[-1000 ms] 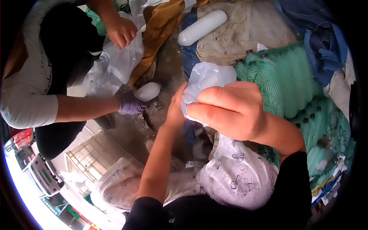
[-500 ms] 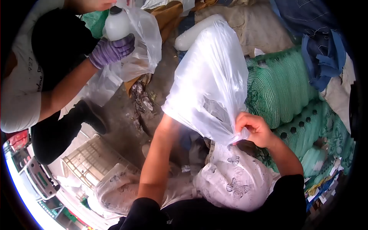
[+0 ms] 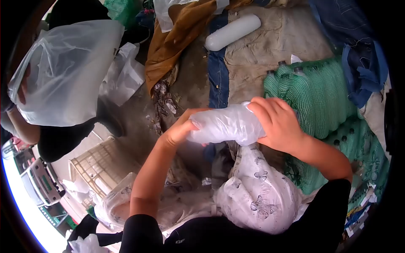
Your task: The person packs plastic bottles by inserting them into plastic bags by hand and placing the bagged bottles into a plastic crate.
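A translucent white plastic bag [image 3: 228, 124] is bunched into a thick roll in front of me. My left hand [image 3: 181, 128] grips its left end, with the fingers partly hidden behind the plastic. At the other end, my right hand [image 3: 278, 122] is wrapped over the top, thumb underneath. Whether anything lies inside the roll I cannot tell. Below it are my legs in pale trousers [image 3: 257, 194] with a butterfly print.
Green mesh sacks of black-capped bottles [image 3: 312, 92] stand to the right. A white bottle-shaped object [image 3: 233, 32] lies on beige cloth ahead. At left, a person holds up a big clear bag [image 3: 67, 71]. A cream plastic crate [image 3: 99, 164] sits lower left.
The bag, earlier spread wide over my left forearm, is now bunched between both hands. The co-worker's white bottle is out of sight, and a large bag now covers that side.
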Demonstrator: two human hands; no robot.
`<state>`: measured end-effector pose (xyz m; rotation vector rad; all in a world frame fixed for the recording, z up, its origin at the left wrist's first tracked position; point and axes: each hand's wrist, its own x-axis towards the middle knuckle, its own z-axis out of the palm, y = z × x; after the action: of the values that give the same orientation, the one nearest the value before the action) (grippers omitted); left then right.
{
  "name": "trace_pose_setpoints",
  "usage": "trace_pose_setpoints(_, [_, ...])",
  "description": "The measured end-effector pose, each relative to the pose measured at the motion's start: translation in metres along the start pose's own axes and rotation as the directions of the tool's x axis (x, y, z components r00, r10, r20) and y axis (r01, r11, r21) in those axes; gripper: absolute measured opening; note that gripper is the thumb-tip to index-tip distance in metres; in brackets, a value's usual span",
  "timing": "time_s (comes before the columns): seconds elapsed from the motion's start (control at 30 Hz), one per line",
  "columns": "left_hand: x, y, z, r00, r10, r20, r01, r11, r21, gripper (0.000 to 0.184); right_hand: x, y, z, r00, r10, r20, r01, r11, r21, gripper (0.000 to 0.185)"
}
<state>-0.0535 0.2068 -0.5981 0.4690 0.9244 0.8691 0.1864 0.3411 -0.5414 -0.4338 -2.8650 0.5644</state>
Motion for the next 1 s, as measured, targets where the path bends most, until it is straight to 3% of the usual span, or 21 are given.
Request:
trace_pose_setpoints(0.03, [-0.002, 0.002, 0.004, 0.999, 0.024, -0.038, -0.024, 1.000, 0.005, 0.080, -0.004, 0.000, 0.001, 0.999, -0.043, -0.010, 0.043, 0.999, 0.008, 0.070])
trace_pose_setpoints(0.1, [-0.018, 0.023, 0.005, 0.996, 0.082, 0.023, -0.082, 0.996, -0.030, 0.089, 0.002, 0.011, 0.010, 0.996, 0.085, -0.002, -0.083, 0.980, 0.181, 0.073])
trace_pose_setpoints(0.17, [-0.023, 0.042, 0.018, 0.910, 0.412, -0.058, -0.415, 0.907, -0.072, 0.093, 0.019, -0.001, 0.003, 0.939, 0.343, 0.023, -0.265, 0.680, 0.683, 0.071])
trace_pose_setpoints(0.23, [-0.016, 0.056, 0.030, 0.837, 0.545, -0.060, -0.531, 0.833, 0.158, 0.091, 0.042, -0.022, 0.006, 0.922, 0.382, -0.062, -0.093, 0.375, 0.922, 0.072])
trace_pose_setpoints(0.27, [-0.016, 0.065, 0.036, 0.810, 0.585, -0.041, -0.560, 0.794, 0.237, 0.091, 0.054, -0.027, 0.007, 0.971, 0.233, -0.049, -0.066, 0.460, 0.885, 0.069])
trace_pose_setpoints(0.3, [-0.027, 0.078, 0.042, 0.818, 0.575, 0.003, -0.558, 0.793, 0.246, 0.091, 0.068, -0.036, 0.013, 0.984, 0.172, -0.057, -0.028, 0.453, 0.891, 0.069])
trace_pose_setpoints(0.37, [-0.072, 0.105, 0.040, 0.795, 0.603, -0.064, -0.570, 0.780, 0.259, 0.089, 0.097, -0.055, 0.022, 0.992, 0.098, -0.084, 0.019, 0.528, 0.849, 0.062])
trace_pose_setpoints(0.43, [-0.124, 0.105, 0.036, 0.779, 0.612, -0.133, -0.572, 0.782, 0.247, 0.087, 0.125, -0.098, 0.013, 0.981, -0.076, -0.176, 0.174, 0.738, 0.652, 0.059])
trace_pose_setpoints(0.5, [-0.182, 0.090, 0.040, 0.713, 0.584, -0.389, -0.472, 0.809, 0.350, 0.085, 0.145, -0.138, 0.008, 0.952, -0.257, -0.168, 0.307, 0.800, 0.515, 0.060])
trace_pose_setpoints(0.57, [-0.244, 0.067, 0.051, 0.542, 0.546, -0.638, -0.316, 0.836, 0.448, 0.084, 0.160, -0.173, 0.009, 0.877, -0.473, -0.087, 0.454, 0.755, 0.472, 0.062])
trace_pose_setpoints(0.63, [-0.315, 0.035, 0.050, 0.310, 0.570, -0.761, -0.018, 0.804, 0.595, 0.083, 0.167, -0.193, -0.005, 0.889, -0.440, -0.130, 0.422, 0.675, 0.605, 0.061])
trace_pose_setpoints(0.67, [-0.351, 0.017, 0.051, 0.113, 0.581, -0.806, 0.211, 0.779, 0.591, 0.082, 0.167, -0.188, -0.004, 0.913, -0.404, -0.063, 0.344, 0.676, 0.652, 0.059])
trace_pose_setpoints(0.7, [-0.388, -0.009, 0.038, -0.032, 0.611, -0.791, 0.142, 0.786, 0.601, 0.077, 0.166, -0.174, 0.002, 0.932, -0.362, 0.007, 0.258, 0.677, 0.689, 0.058])
trace_pose_setpoints(0.77, [-0.453, -0.025, 0.022, -0.315, 0.565, -0.762, 0.272, 0.823, 0.498, 0.068, 0.157, -0.147, 0.023, 0.954, -0.212, 0.214, 0.053, 0.818, 0.573, 0.055])
trace_pose_setpoints(0.83, [-0.506, -0.039, -0.007, -0.511, 0.571, -0.643, 0.575, 0.783, 0.239, 0.065, 0.140, -0.128, 0.043, 0.921, -0.092, 0.379, -0.095, 0.889, 0.447, 0.050])
trace_pose_setpoints(0.87, [-0.532, -0.061, -0.036, -0.560, 0.646, -0.519, 0.725, 0.685, 0.072, 0.066, 0.136, -0.123, 0.053, 0.883, -0.088, 0.462, -0.155, 0.873, 0.463, 0.049])
trace_pose_setpoints(0.93, [-0.567, -0.097, -0.082, -0.546, 0.531, -0.648, 0.753, 0.650, -0.101, 0.073, 0.127, -0.117, 0.069, 0.772, -0.031, 0.635, -0.333, 0.831, 0.445, 0.047])
trace_pose_setpoints(0.97, [-0.585, -0.134, -0.113, -0.459, 0.521, -0.719, 0.791, 0.609, -0.063, 0.075, 0.126, -0.115, 0.073, 0.707, -0.023, 0.706, -0.396, 0.815, 0.423, 0.046])
trace_pose_setpoints(1.0, [-0.593, -0.164, -0.134, -0.319, 0.411, -0.854, 0.741, 0.670, 0.045, 0.076, 0.118, -0.102, 0.089, 0.696, -0.043, 0.716, -0.398, 0.808, 0.435, 0.042])
